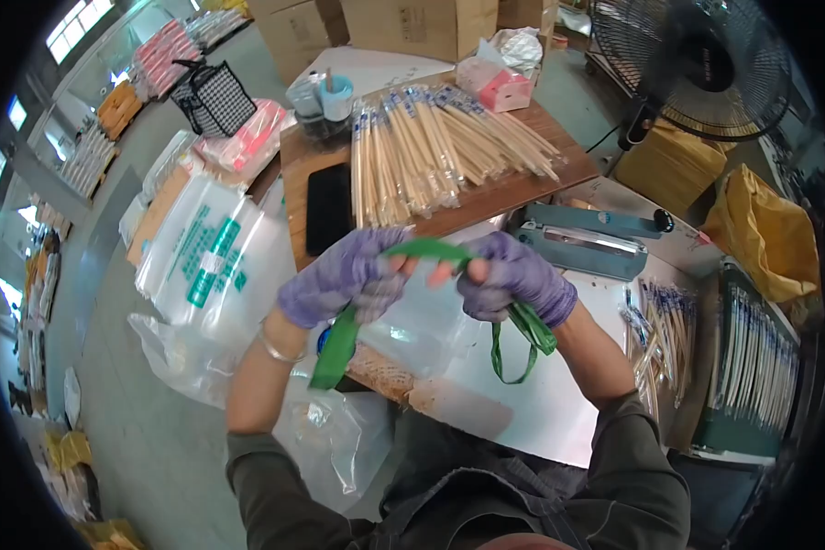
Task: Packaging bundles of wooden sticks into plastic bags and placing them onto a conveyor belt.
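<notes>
A flat, green plastic strip dangles below the purple-gloved left hand, whose fingers pinch it, arches over the white-topped desk, then bunches in loops under the purple-gloved right hand, fingers curled around it. Likely light, limp, slippery; pinch at the arch's ends.

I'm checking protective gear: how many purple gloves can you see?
2. The left glove is on the left hand; the right glove is on the right hand. Both hands hold the green plastic strip. Others may be hidden.
</notes>
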Demonstrator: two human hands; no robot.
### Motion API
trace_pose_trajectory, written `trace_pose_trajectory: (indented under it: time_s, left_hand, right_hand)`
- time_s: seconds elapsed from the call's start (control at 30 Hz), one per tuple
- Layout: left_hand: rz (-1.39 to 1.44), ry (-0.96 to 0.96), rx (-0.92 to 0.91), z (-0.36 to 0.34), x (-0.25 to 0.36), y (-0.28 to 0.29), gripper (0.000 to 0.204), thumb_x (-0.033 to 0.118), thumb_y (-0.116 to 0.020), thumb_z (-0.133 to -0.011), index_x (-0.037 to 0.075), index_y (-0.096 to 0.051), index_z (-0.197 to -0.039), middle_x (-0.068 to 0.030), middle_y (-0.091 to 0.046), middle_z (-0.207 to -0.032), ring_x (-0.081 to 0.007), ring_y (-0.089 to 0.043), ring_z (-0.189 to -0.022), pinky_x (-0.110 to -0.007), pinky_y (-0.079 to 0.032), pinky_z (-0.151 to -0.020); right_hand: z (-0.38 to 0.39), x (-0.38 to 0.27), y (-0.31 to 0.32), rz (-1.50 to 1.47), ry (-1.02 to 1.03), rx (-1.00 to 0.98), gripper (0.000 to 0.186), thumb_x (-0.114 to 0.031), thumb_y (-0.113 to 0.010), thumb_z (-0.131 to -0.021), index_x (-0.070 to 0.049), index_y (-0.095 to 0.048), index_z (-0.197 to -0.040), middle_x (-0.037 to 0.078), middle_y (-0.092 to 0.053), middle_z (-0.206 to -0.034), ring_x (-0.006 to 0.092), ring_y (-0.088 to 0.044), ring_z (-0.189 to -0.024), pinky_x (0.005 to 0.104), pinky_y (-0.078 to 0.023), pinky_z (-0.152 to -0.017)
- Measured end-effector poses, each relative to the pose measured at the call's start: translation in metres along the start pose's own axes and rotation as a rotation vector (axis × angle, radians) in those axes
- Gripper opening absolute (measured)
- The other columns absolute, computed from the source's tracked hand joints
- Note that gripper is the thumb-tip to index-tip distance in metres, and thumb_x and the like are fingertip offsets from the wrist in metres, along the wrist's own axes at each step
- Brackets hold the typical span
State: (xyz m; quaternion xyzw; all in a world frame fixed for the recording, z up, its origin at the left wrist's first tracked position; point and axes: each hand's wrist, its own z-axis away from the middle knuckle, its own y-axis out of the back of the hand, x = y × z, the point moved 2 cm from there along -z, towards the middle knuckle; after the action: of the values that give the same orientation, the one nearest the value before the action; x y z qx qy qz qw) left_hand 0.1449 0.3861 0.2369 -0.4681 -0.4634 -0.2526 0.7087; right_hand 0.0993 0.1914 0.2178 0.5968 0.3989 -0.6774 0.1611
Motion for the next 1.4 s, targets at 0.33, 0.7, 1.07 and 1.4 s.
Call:
trace_pose_trajectory:
  time_s: [0.33, 0.7, 1.07, 1.4]
  left_hand:
    - [-0.718, -0.731, 0.345, -0.049, -0.021, -0.015, 0.034, 0.030, -0.060, -0.079, 0.005, -0.052, -0.101, 0.0043, -0.047, -0.063, -0.0005, -0.036, -0.042, -0.016, -0.030, -0.038]
    - [-0.339, -0.383, 0.319, -0.025, -0.035, -0.036, 0.020, 0.014, -0.054, -0.081, 0.003, -0.050, -0.096, 0.0029, -0.046, -0.066, -0.0024, -0.040, -0.054, -0.016, -0.034, -0.048]
    - [-0.043, -0.067, -0.007, -0.034, -0.053, -0.045, 0.023, 0.015, -0.046, -0.079, -0.005, -0.051, -0.091, -0.0037, -0.052, -0.063, -0.0139, -0.048, -0.055, -0.027, -0.042, -0.054]
    - [-0.772, -0.359, 0.227, -0.035, -0.046, -0.071, 0.025, 0.014, -0.055, -0.078, 0.000, -0.054, -0.100, -0.0033, -0.055, -0.077, -0.0101, -0.049, -0.072, -0.023, -0.042, -0.067]
  right_hand:
    - [-0.005, -0.001, -0.016, 0.687, 0.562, 0.441, 0.077, -0.013, -0.059, -0.074, -0.017, -0.014, -0.136, 0.001, -0.040, -0.058, 0.0080, -0.035, -0.039, 0.0218, -0.033, -0.038]
    - [0.055, -0.017, -0.043, -0.155, 0.445, 0.447, 0.074, -0.016, -0.059, -0.075, -0.014, -0.016, -0.135, 0.000, -0.037, -0.053, 0.0079, -0.035, -0.039, 0.0201, -0.034, -0.036]
    - [0.061, 0.008, -0.054, 0.483, 0.140, 0.478, 0.069, -0.010, -0.049, -0.075, -0.019, -0.018, -0.136, 0.000, -0.043, -0.078, 0.0046, -0.035, -0.057, 0.0169, -0.034, -0.052]
    - [0.076, 0.013, -0.049, 0.689, 0.287, 0.693, 0.068, -0.002, -0.047, -0.072, -0.016, -0.022, -0.134, -0.001, -0.046, -0.065, 0.0083, -0.044, -0.051, 0.0216, -0.040, -0.050]
